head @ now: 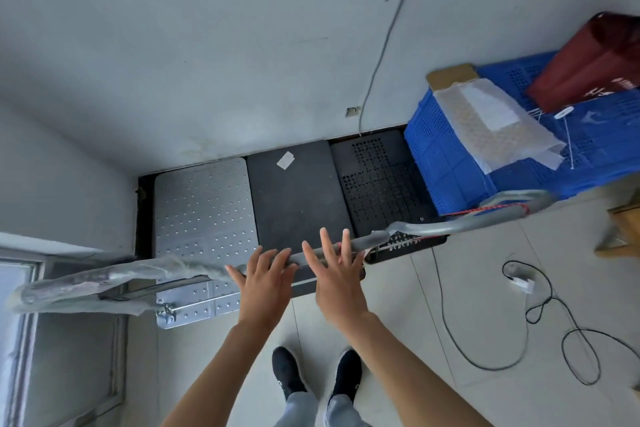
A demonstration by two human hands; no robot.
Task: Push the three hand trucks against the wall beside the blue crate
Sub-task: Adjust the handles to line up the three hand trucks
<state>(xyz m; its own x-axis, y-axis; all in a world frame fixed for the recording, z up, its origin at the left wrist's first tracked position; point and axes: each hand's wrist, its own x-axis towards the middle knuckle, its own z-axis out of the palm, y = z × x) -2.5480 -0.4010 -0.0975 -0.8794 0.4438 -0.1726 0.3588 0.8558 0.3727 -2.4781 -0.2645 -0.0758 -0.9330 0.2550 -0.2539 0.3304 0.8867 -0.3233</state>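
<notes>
Hand trucks (294,198) sit side by side against the wall (207,62) beside the blue crate (446,163), left hand (266,282) and right hand (337,282) spread straight-fingered on a grey handle bar (419,229).

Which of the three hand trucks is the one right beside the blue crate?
The perforated black hand truck, rightmost, next to the blue crate. The middle hand truck is solid black with a white label; the silver hand truck is leftmost.

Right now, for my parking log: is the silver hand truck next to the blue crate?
No, the perforated black hand truck sits beside the blue crate; the silver hand truck is farthest.
</notes>
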